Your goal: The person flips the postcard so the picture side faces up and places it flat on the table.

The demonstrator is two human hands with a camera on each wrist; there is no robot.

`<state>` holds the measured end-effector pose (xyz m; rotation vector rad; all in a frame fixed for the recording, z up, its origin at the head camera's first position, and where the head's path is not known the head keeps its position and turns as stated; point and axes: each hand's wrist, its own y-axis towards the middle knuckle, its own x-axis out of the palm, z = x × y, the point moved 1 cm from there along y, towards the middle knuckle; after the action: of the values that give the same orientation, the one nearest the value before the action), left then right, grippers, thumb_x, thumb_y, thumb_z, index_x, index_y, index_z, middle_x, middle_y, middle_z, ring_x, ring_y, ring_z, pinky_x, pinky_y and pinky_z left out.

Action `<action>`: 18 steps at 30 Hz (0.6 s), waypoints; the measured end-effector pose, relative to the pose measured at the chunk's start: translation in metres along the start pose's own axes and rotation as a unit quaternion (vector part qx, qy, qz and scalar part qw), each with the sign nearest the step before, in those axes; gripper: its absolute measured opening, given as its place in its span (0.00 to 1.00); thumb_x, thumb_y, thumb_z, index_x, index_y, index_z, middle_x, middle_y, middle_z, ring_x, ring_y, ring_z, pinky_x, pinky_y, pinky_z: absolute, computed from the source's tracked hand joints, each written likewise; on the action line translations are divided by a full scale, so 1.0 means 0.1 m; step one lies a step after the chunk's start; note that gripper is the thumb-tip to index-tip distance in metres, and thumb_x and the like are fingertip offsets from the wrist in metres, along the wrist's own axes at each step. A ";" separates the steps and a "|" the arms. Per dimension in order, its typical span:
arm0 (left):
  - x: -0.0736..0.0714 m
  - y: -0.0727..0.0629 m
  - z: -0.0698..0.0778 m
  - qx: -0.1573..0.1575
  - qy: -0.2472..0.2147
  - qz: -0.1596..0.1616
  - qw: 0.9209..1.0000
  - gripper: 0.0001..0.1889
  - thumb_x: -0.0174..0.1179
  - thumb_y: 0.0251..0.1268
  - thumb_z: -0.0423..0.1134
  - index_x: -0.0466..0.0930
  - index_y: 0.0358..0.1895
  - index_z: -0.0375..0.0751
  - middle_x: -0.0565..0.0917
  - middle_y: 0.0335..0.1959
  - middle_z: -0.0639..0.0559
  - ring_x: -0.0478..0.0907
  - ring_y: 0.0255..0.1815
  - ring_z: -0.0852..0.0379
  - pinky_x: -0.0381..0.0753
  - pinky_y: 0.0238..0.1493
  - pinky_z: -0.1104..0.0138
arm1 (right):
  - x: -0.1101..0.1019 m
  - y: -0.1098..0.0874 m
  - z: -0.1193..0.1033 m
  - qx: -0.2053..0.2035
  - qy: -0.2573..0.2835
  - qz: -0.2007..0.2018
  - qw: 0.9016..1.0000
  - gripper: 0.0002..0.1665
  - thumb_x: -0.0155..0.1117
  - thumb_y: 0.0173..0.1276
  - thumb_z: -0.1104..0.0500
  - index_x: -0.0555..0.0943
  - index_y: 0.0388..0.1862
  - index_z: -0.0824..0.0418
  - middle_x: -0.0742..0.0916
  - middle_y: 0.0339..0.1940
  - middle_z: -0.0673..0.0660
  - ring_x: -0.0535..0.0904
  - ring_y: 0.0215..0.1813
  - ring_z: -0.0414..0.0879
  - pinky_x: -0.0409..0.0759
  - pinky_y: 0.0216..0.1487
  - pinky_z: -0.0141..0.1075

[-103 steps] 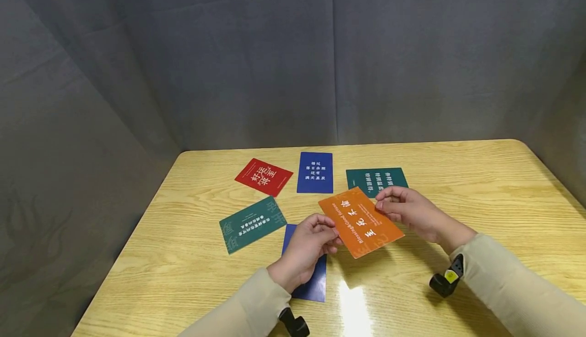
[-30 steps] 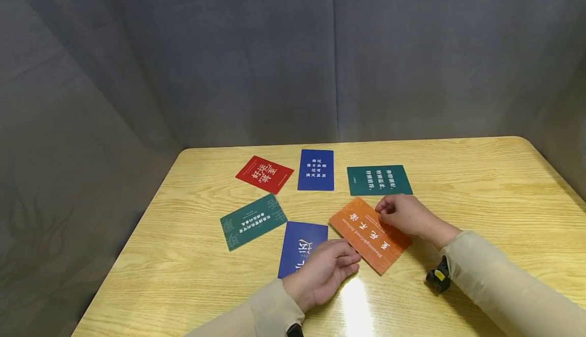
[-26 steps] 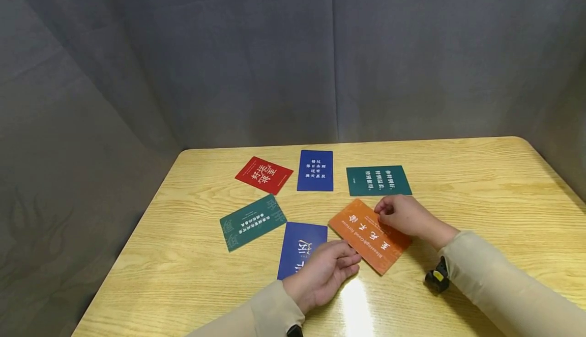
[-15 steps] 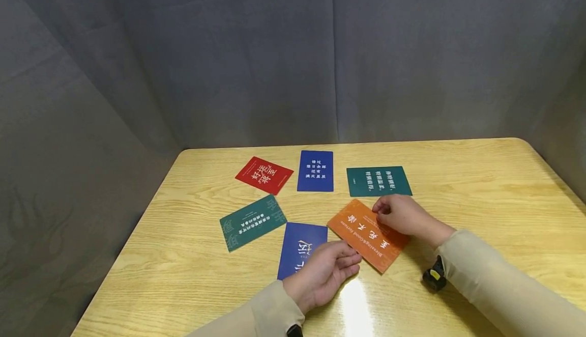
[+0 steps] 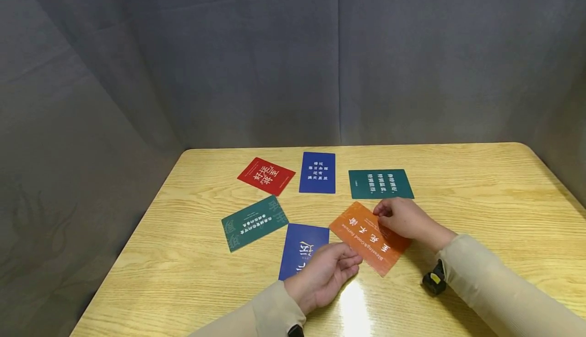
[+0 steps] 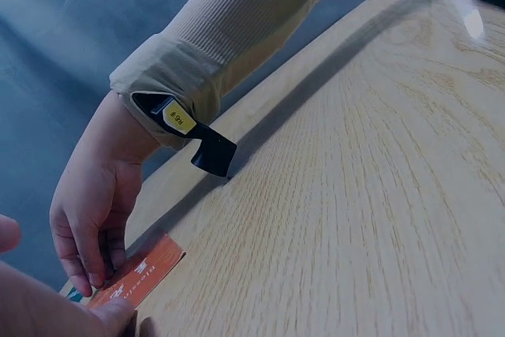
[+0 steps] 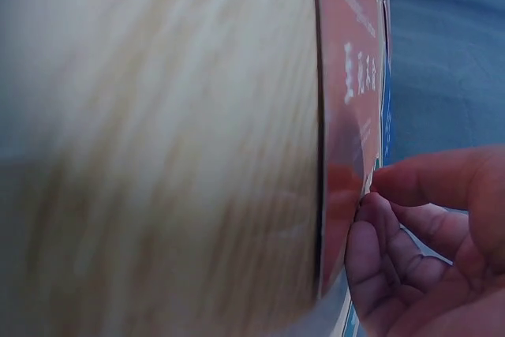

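Note:
An orange card (image 5: 368, 237) with white lettering lies at or just above the tabletop; I cannot tell whether all of it touches the wood. My left hand (image 5: 322, 276) holds its lower left edge between thumb and fingers, the thumb uppermost. At the far right edge my right hand (image 5: 407, 220) pinches the card, thumb and forefinger meeting at the rim in the right wrist view. A blue card (image 5: 304, 248) lies beside and partly behind the left hand, which hides its lower part. Just beyond the right hand is a green card (image 5: 381, 184).
A red card (image 5: 266, 176), another blue card (image 5: 317, 173) and a second green card (image 5: 255, 223) lie apart on the wooden table (image 5: 183, 286). Grey cloth (image 5: 256, 62) hangs behind the far table edge. Each wrist wears a black camera (image 5: 434, 279).
Since the oldest frame the orange card has come down towards the table and turned slightly, both hands with it. Over the last second hands and card have hardly moved; the view tilts a little.

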<state>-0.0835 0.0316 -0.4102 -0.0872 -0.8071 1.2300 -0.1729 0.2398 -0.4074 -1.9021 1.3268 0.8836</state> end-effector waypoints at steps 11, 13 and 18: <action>-0.02 -0.05 0.05 0.037 0.062 -0.011 0.997 0.35 0.53 0.66 0.27 0.53 0.74 0.18 0.74 0.56 0.36 0.75 0.58 0.46 0.75 0.63 0.59 | -0.03 -0.08 0.08 -0.002 0.023 0.004 1.000 0.09 0.63 0.73 0.65 0.85 0.47 0.67 0.87 0.40 0.57 0.78 0.40 0.50 0.81 0.47 0.47; -0.05 -0.06 0.12 0.051 0.090 -0.012 0.995 0.34 0.53 0.66 0.28 0.55 0.74 0.21 0.73 0.59 0.35 0.74 0.57 0.48 0.75 0.61 0.60 | -0.08 -0.10 0.11 -0.008 0.030 0.003 1.000 0.10 0.62 0.74 0.64 0.85 0.48 0.67 0.87 0.41 0.58 0.78 0.41 0.51 0.80 0.46 0.47; -0.25 -0.07 0.33 0.113 0.194 0.008 0.974 0.33 0.54 0.65 0.30 0.60 0.73 0.25 0.66 0.69 0.34 0.70 0.59 0.47 0.72 0.63 0.54 | -0.26 -0.16 0.21 -0.024 0.047 0.013 0.999 0.14 0.60 0.76 0.62 0.84 0.53 0.69 0.87 0.47 0.63 0.81 0.47 0.55 0.81 0.49 0.51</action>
<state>-0.0994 -0.0043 -0.3955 -0.1438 -0.3238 1.2613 -0.1680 0.2753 -0.3959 -1.9895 1.3993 0.8552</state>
